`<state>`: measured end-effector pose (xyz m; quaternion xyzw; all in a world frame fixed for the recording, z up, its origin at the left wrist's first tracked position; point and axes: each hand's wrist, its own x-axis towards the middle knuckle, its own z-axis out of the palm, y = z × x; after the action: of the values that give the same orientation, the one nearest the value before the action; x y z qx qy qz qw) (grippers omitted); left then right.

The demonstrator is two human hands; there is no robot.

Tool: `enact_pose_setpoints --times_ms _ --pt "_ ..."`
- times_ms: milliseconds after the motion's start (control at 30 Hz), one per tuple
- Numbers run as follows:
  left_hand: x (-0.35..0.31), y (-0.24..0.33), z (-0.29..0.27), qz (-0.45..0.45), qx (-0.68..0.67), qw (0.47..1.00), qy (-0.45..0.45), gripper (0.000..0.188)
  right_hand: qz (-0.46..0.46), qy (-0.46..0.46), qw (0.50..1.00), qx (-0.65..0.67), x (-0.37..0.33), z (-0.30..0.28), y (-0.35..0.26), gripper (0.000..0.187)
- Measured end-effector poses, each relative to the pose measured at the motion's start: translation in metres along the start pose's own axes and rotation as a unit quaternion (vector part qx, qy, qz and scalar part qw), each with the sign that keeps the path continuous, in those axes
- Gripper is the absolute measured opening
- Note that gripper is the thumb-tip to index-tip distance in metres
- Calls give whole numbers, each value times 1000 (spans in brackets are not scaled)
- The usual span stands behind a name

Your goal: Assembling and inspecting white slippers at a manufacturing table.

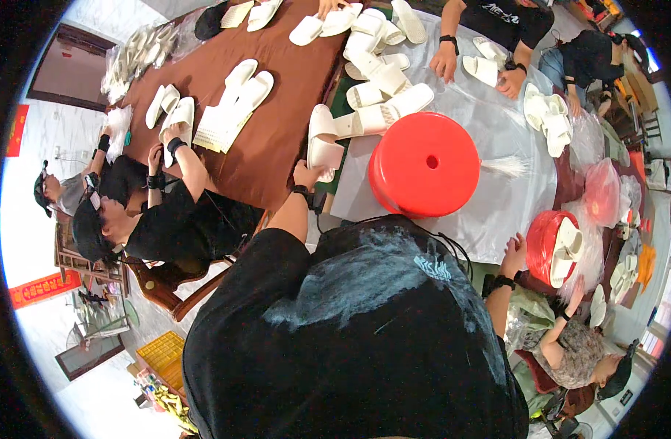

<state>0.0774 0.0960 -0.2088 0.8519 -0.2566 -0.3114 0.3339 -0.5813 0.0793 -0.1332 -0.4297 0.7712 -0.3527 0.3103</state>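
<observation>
My left hand (306, 175) is closed on the heel end of a white slipper (323, 143) at the table's edge, its toe strap pointing away from me. My right hand (515, 253) hangs to the right with its fingers apart, and nothing shows in it. It is nearest to a red wrapped stool (542, 249) with a pair of white slippers (567, 249) on it. Ahead of me, a round red stool (425, 165) with a hole in its top stands on the plastic-covered table (515, 197). Several white slippers (385, 80) lie in a loose row beyond it.
A brown-covered table (277, 95) on the left carries slipper pairs and paper sheets (220, 129). Co-workers sit at the left (170, 212), across the table (500, 33) and at the right (577, 355). White bristle-like strands (505, 167) lie beside the red stool.
</observation>
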Motion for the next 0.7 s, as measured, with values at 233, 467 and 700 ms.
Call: enact_pose_setpoints --times_ms 233,467,700 --pt "-34 42 -47 -15 -163 983 -80 29 -155 -95 979 87 -10 58 -164 30" --pt "-95 135 -65 96 -494 849 -161 48 -262 -381 871 165 -69 136 -290 44" --pt "-170 237 -32 198 -394 848 -294 57 -172 -549 758 307 -122 185 -325 64"
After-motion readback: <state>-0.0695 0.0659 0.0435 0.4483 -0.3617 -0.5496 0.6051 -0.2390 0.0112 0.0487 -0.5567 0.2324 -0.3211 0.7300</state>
